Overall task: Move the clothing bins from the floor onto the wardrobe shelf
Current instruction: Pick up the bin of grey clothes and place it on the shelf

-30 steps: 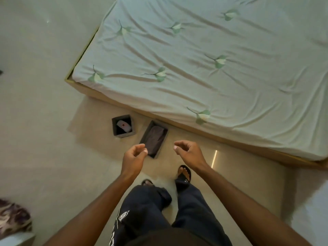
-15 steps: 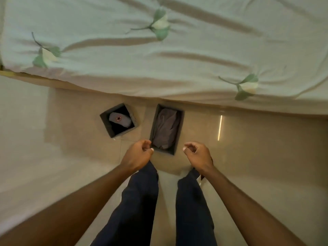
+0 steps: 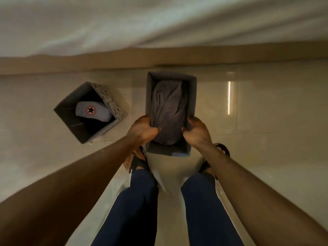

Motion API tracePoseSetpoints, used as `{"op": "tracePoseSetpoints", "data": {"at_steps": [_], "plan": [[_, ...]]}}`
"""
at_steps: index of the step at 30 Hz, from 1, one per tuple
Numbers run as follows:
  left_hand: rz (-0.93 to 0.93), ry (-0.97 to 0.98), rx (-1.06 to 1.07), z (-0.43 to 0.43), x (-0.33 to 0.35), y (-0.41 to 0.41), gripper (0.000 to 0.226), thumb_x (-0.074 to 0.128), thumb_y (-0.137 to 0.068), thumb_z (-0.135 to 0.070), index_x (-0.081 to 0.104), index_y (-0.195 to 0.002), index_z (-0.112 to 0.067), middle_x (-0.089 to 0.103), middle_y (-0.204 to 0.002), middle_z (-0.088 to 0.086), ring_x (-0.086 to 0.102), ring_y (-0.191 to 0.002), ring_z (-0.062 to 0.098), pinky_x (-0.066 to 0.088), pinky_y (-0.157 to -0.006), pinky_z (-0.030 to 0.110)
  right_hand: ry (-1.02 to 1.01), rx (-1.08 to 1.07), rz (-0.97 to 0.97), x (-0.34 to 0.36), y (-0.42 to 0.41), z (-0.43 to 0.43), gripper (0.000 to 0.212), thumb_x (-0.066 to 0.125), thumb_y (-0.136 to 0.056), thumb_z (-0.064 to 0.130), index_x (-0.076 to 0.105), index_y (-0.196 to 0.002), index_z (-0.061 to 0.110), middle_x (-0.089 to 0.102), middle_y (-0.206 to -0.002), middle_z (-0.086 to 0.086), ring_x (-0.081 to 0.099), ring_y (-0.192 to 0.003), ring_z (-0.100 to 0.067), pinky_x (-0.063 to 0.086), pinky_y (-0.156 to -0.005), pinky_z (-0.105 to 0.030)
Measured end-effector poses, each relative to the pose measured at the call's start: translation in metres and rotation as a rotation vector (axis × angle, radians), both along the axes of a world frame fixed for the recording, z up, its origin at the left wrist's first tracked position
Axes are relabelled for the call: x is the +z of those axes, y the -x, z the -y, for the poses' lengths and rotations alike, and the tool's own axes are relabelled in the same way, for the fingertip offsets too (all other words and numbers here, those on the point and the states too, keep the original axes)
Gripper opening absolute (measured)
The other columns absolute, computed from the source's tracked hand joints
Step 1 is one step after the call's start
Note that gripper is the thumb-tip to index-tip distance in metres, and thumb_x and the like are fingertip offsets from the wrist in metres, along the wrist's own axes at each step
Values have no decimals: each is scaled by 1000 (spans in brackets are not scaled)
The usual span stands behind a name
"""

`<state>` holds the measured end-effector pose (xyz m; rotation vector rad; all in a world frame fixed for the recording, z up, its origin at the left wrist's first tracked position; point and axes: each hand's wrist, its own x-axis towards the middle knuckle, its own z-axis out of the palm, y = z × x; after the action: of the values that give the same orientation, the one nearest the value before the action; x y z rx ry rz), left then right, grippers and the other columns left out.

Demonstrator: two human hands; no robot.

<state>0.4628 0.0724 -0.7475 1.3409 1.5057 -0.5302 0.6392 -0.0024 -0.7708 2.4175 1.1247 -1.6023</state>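
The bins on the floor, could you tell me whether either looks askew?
Yes: the square bin sits turned diagonally to the bed frame, whereas the rectangular bin lies square to it; nothing looks spilled.

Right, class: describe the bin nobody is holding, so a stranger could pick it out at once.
Start at the bed across the top, drop to the floor beside it, where two grey bins are. Take the square bin on the left, turned cornerwise. Unlike the long bin gripped by the left hand and right hand, it holds a pale item with a red-ringed black star.
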Motion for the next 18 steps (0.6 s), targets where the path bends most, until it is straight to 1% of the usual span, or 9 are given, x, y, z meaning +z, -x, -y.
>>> {"op": "tracePoseSetpoints", "data": {"at_steps": [3, 5, 7, 8, 9, 11, 12, 16, 18], "plan": [[-13, 5, 27, 5, 15, -3, 56, 64, -89, -28, 46, -139, -10, 53, -139, 12, 51, -124, 29, 37, -88, 26, -3, -48, -11, 11, -4, 5, 43, 52, -92, 24, 50, -135, 18, 57, -134, -12, 55, -119, -35, 48, -99, -41], [5, 18, 43, 9, 43, -6, 52, 65, -88, -25, 49, -135, -10, 58, -134, 10, 55, -114, 23, 40, -87, 25, -19, -62, -23, 37, -13, 14, 39, 52, -90, 24, 54, -129, 17, 62, -126, -15, 59, -113, -37, 50, -94, -42], [16, 39, 62, 15, 76, -8, 51, 65, -88, -23, 50, -135, -11, 60, -128, 2, 56, -104, 17, 45, -88, 25, -4, -73, -56, 66, -21, 27, 45, 54, -90, 24, 51, -133, 15, 60, -128, -16, 57, -117, -37, 49, -97, -43], [14, 46, 54, 19, 97, -12, 54, 65, -88, -22, 49, -138, -10, 59, -124, -1, 56, -107, 18, 44, -89, 24, 24, -66, -74, 86, -26, 34, 51, 54, -90, 26, 46, -139, 17, 57, -133, -15, 55, -121, -36, 47, -100, -44], [17, 51, 44, 23, 115, -15, 56, 65, -88, -21, 47, -139, -10, 59, -129, 4, 56, -113, 21, 42, -90, 23, 48, -51, -74, 100, -30, 42, 57, 53, -89, 34, 40, -143, 23, 55, -136, -12, 53, -123, -36, 45, -103, -45], [20, 64, 0, 31, 152, -23, 56, 65, -87, -22, 48, -139, -10, 59, -132, 9, 56, -120, 26, 42, -91, 24, 90, -49, -71, 118, -40, 64, 68, 45, -81, 54, 28, -145, 38, 55, -136, -8, 53, -123, -37, 43, -103, -50], [25, 73, -27, 36, 178, -29, 53, 65, -87, -24, 50, -136, -12, 61, -131, 8, 58, -118, 26, 45, -93, 26, 99, -50, -65, 141, -48, 75, 69, 43, -80, 56, 27, -145, 38, 55, -136, -8, 51, -124, -38, 42, -104, -52], [52, 91, -113, 51, 266, -62, 46, 64, -87, -30, 55, -130, -18, 64, -124, 2, 60, -111, 23, 50, -95, 35, 62, -80, -43, 256, -73, 103, 60, 53, -93, 29, 33, -148, 16, 47, -144, -14, 44, -132, -34, 40, -108, -44], [83, 84, -145, 59, 316, -86, 46, 62, -88, -31, 54, -131, -17, 62, -121, 0, 59, -112, 24, 51, -94, 36, 55, -147, -41, 309, -92, 120, 59, 55, -94, 27, 35, -147, 14, 46, -146, -11, 47, -131, -30, 41, -107, -39]]}}
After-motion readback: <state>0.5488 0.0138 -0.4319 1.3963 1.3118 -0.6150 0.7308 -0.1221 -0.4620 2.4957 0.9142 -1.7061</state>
